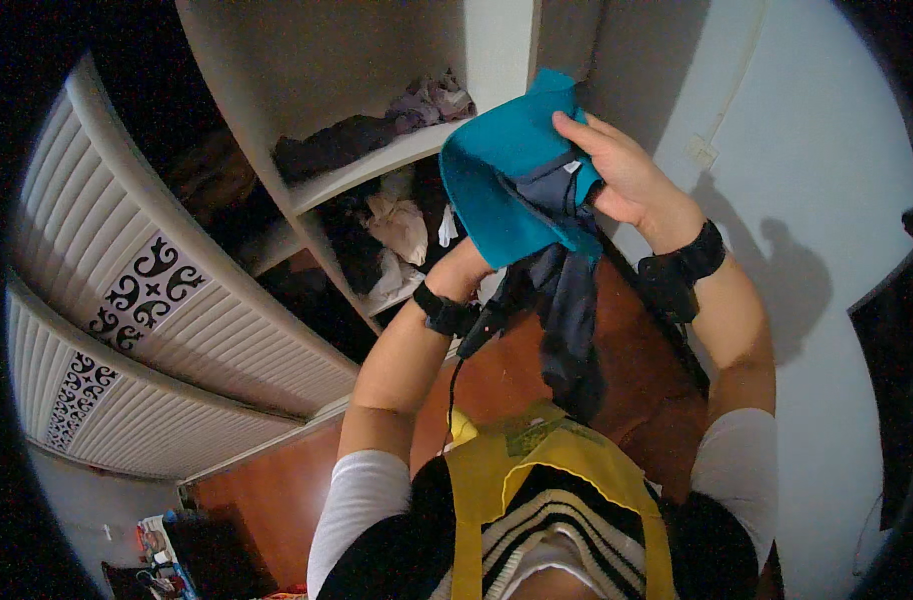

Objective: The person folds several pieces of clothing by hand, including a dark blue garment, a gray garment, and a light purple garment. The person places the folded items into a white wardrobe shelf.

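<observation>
A teal and dark navy garment [494,161] is up in front of me, with a small white tag at its dark inner part. My right hand [621,169] grips its right side, thumb on the front of the teal cloth. The fingers of that hand are mostly behind the fabric. Only the wrist end of my left hand [473,266] shows under the garment's lower left edge; its fingers are hidden by the cloth. Dark fabric [573,330] hangs down from the garment between my forearms. Black bands are strapped to both wrists.
An open wardrobe [374,169] stands ahead, with crumpled dark clothes [336,142] on one shelf and pale cloth items [398,225] below. Louvred sliding doors [156,285] are at the left. A pale wall [794,150] rises close on the right, above a reddish-brown floor [501,375].
</observation>
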A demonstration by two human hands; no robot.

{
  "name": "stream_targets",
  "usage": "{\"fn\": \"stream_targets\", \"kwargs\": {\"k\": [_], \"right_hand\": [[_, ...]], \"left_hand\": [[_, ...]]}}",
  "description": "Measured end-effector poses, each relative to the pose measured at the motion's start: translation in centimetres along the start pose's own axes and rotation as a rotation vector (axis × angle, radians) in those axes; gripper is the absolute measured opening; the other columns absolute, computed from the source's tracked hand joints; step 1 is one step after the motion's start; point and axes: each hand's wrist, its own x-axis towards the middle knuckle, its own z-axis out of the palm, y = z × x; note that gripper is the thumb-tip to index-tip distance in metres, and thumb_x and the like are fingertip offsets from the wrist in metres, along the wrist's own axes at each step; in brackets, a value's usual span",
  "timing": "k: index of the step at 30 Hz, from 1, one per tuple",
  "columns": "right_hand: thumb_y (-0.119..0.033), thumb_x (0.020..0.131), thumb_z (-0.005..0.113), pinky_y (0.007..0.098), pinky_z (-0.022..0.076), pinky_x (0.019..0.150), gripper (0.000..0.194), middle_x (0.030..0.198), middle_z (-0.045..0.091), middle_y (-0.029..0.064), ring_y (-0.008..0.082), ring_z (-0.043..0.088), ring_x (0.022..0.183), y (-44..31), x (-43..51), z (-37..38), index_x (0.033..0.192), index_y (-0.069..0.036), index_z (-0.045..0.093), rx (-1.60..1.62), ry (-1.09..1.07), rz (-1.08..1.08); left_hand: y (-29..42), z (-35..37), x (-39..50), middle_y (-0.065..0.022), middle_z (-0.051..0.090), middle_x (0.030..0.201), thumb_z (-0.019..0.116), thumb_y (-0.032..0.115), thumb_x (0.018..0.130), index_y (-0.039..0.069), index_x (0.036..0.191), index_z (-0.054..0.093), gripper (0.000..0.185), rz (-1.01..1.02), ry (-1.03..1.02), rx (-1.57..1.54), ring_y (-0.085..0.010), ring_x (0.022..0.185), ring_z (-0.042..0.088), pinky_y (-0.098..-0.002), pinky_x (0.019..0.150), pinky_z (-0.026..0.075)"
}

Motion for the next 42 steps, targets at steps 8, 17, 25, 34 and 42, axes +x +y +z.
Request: {"fn": "stream_targets", "kwargs": {"k": [8, 17, 25, 34, 42], "right_hand": [[-0.052, 0.088, 0.061, 0.0432, 0.0407, 0.106, 0.077, 0.137, 0.048, 0.0119, 0.0258, 0.049, 0.124, 2.6, 0.5, 0.8, 0.143, -0.006, 0.033, -0.123, -0.139, -0.126], [-0.027, 0.092, 0.064, 0.0288, 0.0438, 0.088, 0.029, 0.102, 0.063, -0.0008, 0.0112, 0.055, 0.094, 10.8, -0.4, -0.4, 0.112, -0.005, 0.064, -0.380, 0.009, -0.133], [-0.022, 0.095, 0.059, 0.0314, 0.0467, 0.087, 0.025, 0.104, 0.065, 0.0034, 0.0153, 0.060, 0.093, 8.8, -0.4, 0.3, 0.110, -0.002, 0.062, -0.146, 0.164, -0.205], [-0.018, 0.092, 0.063, 0.0288, 0.0460, 0.079, 0.029, 0.093, 0.060, 0.0048, 0.0115, 0.053, 0.086, 9.7, 1.2, 0.2, 0.117, -0.006, 0.054, -0.659, 0.454, -0.489], [-0.026, 0.075, 0.079, 0.0391, 0.0402, 0.099, 0.075, 0.123, 0.051, 0.0166, 0.0282, 0.051, 0.115, 9.7, -5.6, 3.2, 0.133, -0.005, 0.037, -0.929, 0.212, -0.374]], "left_hand": [[4.9, -1.1, -1.8, -0.0079, 0.063, 0.119, 0.075, 0.014, 0.082, 0.004, 0.121, 0.059, 0.043, 0.302, 0.278, 0.432, -0.0190, 0.107, 0.059, -0.0315, 0.094, 0.047], [6.5, -2.8, -5.2, -0.0053, 0.067, 0.102, 0.072, 0.025, 0.086, 0.004, 0.113, 0.062, 0.035, -0.031, 0.267, 0.070, -0.0166, 0.085, 0.063, -0.0316, 0.077, 0.053], [9.6, -4.7, -8.3, -0.0064, 0.066, 0.110, 0.069, 0.019, 0.089, 0.003, 0.124, 0.057, 0.041, -0.420, 0.002, 0.015, -0.0151, 0.098, 0.063, -0.0298, 0.087, 0.052], [7.2, -2.1, -5.9, -0.0085, 0.067, 0.102, 0.061, 0.009, 0.091, 0.006, 0.116, 0.054, 0.026, -0.164, 0.355, -0.278, -0.0203, 0.085, 0.067, -0.0345, 0.071, 0.057], [4.8, 1.8, -3.8, -0.0052, 0.060, 0.099, 0.061, 0.010, 0.092, 0.006, 0.112, 0.050, 0.023, 0.116, 0.529, -0.079, -0.0158, 0.085, 0.060, -0.0305, 0.071, 0.053]]}}
